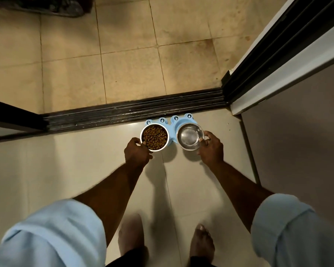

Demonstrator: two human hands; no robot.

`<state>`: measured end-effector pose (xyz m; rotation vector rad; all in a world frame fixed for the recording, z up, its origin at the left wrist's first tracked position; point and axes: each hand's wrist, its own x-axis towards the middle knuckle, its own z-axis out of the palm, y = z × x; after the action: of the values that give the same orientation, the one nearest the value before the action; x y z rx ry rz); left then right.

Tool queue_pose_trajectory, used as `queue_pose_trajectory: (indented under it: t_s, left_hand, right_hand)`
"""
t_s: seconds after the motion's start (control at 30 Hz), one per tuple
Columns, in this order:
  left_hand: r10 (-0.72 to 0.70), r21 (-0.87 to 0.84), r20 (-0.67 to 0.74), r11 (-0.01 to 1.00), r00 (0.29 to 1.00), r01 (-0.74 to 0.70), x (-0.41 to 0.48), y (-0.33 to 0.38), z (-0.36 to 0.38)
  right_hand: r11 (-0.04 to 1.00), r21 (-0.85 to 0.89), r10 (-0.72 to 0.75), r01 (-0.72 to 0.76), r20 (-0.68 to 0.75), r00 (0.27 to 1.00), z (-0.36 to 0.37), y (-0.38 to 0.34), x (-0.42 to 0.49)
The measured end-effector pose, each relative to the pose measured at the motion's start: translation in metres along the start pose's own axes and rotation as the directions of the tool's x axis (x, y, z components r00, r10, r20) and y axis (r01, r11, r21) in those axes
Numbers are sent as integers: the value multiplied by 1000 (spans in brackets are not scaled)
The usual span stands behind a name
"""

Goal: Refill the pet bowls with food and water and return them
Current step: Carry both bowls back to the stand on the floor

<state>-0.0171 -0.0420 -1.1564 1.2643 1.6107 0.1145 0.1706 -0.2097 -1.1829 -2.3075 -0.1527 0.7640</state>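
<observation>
Left hand [136, 152] is gripping the food bowl [154, 137] by its near rim, thumb hooking over the edge, fingers curling beneath. The steel bowl is carrying a heap of brown kibble [155, 136] just beyond the thumb.

Right hand [211, 149] is pinching the water bowl [190, 136] at its right rim, thumb tip lying inside the edge, other fingers wrapping the outside. The bowl's inside is shining. Water level not readable.

Both bowls are sitting level, side by side, just apart, between the two grips. Directly under and beyond them a blue stand [173, 124] with frog-eye bumps is showing. Cannot tell whether the bowls are seated in it or hovering above.

Past the stand, a dark door track [123, 112] is running across the floor. Behind the wrists, rolled pale-blue sleeves [52, 232] and bare feet [201, 241] are showing on light tiles [85, 170].
</observation>
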Motion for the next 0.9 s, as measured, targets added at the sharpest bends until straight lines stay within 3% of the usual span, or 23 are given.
queue_pose_trajectory:
  t_s: [0.47,0.73,0.9]
  left_hand:
    - [0,91,-36,996,999,3,74,-35,58]
    - [-62,148,-18,987,998,64,79,-35,61]
    - [-104,211,-1,972,995,102,84,-39,62]
  right_hand:
    - [996,-20,-83,82,-45,996,56,58,87]
    - [985,-48,-170,168,-46,984,55,52,88]
    - [993,-32,-119,117,-36,992,49,33,83]
